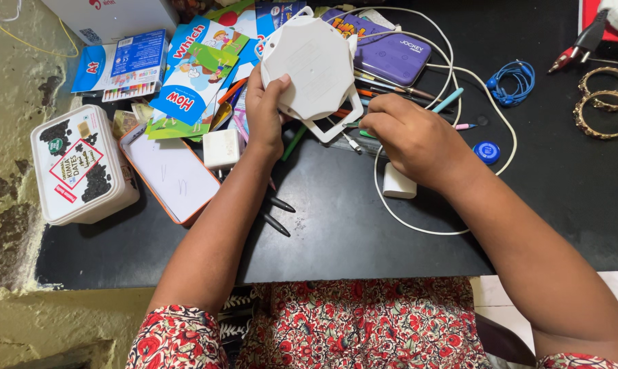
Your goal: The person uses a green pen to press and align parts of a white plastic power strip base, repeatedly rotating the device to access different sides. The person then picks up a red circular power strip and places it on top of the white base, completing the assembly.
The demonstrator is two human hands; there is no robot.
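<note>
My left hand (264, 109) grips the left edge of a white octagonal plastic device (316, 65) with a handle frame, holding it tilted above the black table (363, 232). Its flat back faces me. My right hand (411, 140) rests knuckles-up just right of the device's lower frame, fingers curled over pens and a white cable (452, 102); whether it pinches anything is hidden. A white charger plug (399, 183) lies right below this hand.
A white lidded plastic box (83, 167) and an orange-rimmed slate (172, 174) lie at left, with children's books (189, 75) and a crayon pack behind. A purple pouch (391, 51), blue coiled cable (510, 82), blue cap (487, 152) and gold bangles (606, 102) sit at right.
</note>
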